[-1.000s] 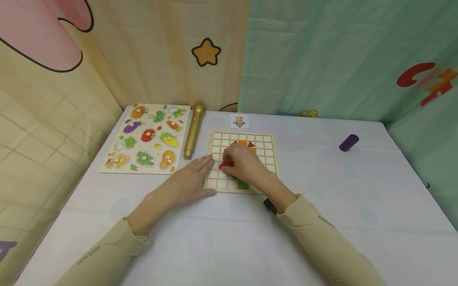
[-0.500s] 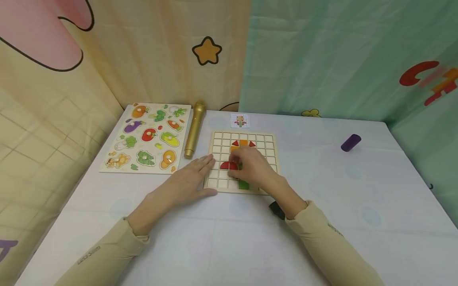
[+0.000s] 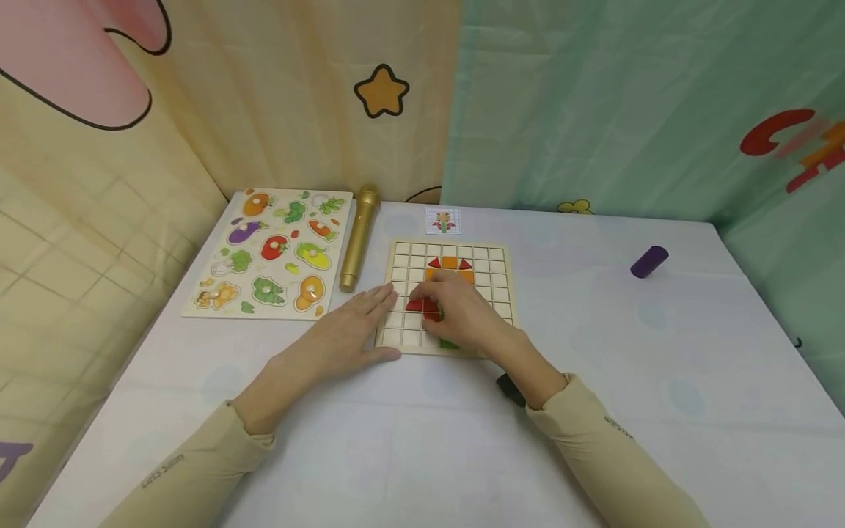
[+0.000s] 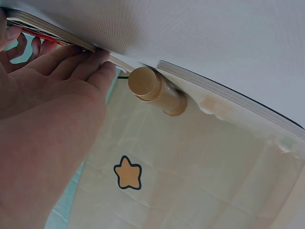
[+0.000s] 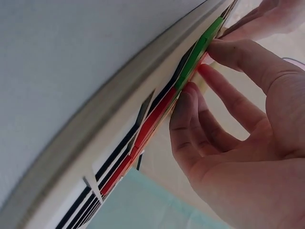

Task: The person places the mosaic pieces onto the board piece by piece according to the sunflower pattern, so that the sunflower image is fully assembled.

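A wooden grid board (image 3: 403,251) lies on the table with coloured flat pieces in its cells. My left hand (image 3: 343,330) rests along its left edge, fingers straight, thumb near the front corner. Over the middle, my right hand (image 3: 462,312) pinches a red curved piece (image 3: 430,309) between thumb and fingers. Another red piece (image 3: 414,305) sits just left of it. Under the hand shows part of a green piece (image 3: 449,343). Farther back are an orange square (image 3: 450,262) and two red triangles (image 3: 465,264). The right hand hides several cells.
A small pattern card (image 3: 443,220) lies behind the board. To the left are a gold microphone (image 3: 359,238) and a vegetable puzzle board (image 3: 214,275). A purple cylinder (image 3: 650,261) lies at the right; a black object (image 3: 510,390) shows beside the right wrist.
My right hand first drew rightward off the red pieces, then its fingers reached back left over them. The left hand has stayed in place.
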Demonstrator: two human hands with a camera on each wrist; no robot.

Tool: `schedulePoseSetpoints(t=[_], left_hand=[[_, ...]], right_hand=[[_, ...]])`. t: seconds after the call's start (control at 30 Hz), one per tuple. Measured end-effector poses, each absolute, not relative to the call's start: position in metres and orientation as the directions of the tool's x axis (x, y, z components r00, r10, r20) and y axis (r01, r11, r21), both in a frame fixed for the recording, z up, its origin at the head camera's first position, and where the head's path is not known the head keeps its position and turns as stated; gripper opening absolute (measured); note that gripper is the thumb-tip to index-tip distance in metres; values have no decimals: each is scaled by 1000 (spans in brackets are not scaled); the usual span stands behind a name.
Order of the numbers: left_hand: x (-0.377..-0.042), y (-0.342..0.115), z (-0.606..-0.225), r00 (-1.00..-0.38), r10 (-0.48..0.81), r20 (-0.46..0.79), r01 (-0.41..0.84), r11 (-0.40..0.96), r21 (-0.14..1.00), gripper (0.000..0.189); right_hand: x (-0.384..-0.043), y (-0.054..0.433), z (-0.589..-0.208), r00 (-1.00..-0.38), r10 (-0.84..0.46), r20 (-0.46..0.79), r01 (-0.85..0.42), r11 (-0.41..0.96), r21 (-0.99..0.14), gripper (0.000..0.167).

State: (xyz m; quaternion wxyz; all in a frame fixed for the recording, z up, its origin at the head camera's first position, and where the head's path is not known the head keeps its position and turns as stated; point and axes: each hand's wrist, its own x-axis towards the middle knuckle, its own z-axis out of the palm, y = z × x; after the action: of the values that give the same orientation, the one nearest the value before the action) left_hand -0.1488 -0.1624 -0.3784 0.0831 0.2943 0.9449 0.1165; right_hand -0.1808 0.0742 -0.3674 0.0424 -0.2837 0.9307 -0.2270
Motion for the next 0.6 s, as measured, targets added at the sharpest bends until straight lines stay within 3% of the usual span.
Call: schedulePoseSetpoints(t=[0.27,0.6], left_hand=[[-149,-162,-378,-811,580,-79,542,795,273,95],[-147,-162,-378,-811,581,-72,544,793,274,96]], right_hand=[[-182,85,-365,-834,-549,50,-501,717,-485,40],[-182,133,-355,-859,-511,32,-450,724,-522,34]])
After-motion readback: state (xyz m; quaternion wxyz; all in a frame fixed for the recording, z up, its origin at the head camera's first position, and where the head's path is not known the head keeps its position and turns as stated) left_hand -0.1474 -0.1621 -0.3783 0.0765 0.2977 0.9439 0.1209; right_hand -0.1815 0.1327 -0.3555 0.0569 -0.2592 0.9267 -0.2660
